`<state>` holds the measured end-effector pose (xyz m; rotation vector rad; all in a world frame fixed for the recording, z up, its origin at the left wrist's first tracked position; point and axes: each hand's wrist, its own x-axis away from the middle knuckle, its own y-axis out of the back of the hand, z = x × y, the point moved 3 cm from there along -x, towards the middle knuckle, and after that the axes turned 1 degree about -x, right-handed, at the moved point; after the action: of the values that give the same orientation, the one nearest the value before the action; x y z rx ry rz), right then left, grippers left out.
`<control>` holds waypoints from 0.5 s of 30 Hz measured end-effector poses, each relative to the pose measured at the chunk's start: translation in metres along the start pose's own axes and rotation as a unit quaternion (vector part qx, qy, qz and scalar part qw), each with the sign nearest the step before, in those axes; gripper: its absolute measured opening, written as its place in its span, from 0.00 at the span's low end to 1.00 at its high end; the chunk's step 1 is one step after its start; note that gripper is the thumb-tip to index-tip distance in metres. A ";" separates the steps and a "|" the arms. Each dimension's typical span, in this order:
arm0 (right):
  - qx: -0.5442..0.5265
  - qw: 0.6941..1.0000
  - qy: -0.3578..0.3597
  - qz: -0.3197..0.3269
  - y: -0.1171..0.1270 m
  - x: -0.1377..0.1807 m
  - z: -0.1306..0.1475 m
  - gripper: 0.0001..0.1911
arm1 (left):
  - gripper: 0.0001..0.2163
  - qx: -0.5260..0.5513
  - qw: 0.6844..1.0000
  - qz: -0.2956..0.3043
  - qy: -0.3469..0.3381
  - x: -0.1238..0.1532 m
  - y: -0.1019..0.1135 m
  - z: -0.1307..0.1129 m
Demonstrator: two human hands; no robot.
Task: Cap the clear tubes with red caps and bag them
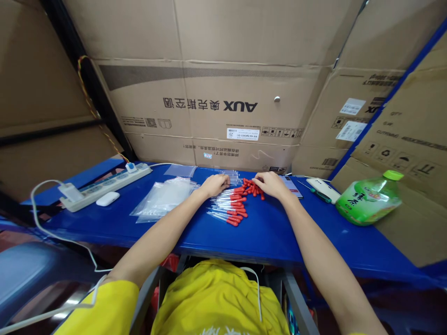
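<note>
A row of clear plastic tubes with red caps [230, 207] lies on the blue table [272, 232], caps to the right. My left hand [214, 184] rests with curled fingers on the clear ends of the tubes at the far side of the row. My right hand [270, 183] sits knuckles up over a small heap of loose red caps [252, 188], fingers bent down into them. Whether either hand pinches a piece is hidden by the fingers.
A stack of clear plastic bags [164, 197] lies left of the tubes. A white power strip [104, 186] and white earbud case [107, 198] sit at far left. A green bottle [370, 203] lies on its side right, by a screwdriver [316, 193]. Cardboard boxes [223, 107] wall the back.
</note>
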<state>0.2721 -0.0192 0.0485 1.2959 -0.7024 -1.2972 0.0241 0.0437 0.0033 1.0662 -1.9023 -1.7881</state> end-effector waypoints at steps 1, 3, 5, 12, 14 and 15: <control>0.011 1.000 -0.008 0.009 0.002 0.000 -0.003 0.15 | 0.08 0.001 1.000 0.001 -0.004 0.000 0.000 0.000; 0.022 0.999 -0.015 0.022 0.005 0.000 -0.008 0.13 | 0.09 0.007 1.000 -0.001 -0.020 0.000 0.000 -0.001; 0.015 0.999 -0.020 0.039 0.006 0.001 -0.011 0.11 | 0.10 0.015 0.999 -0.009 -0.033 0.000 0.000 -0.001; -0.124 0.970 -0.093 0.186 -0.013 0.013 -0.016 0.17 | 0.05 0.071 0.996 -0.060 -0.008 0.001 0.005 -0.006; -0.124 0.967 -0.096 0.203 -0.017 0.014 -0.015 0.18 | 0.05 0.079 0.996 -0.050 0.009 0.002 0.006 -0.009; -0.117 0.967 -0.095 0.207 -0.017 0.014 -0.014 0.18 | 0.05 0.081 0.995 -0.047 0.020 0.002 0.008 -0.011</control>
<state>0.2837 -0.0248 0.0251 0.7865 -0.8721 -1.1253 0.0282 0.0340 0.0121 1.2573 -2.0321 -1.6693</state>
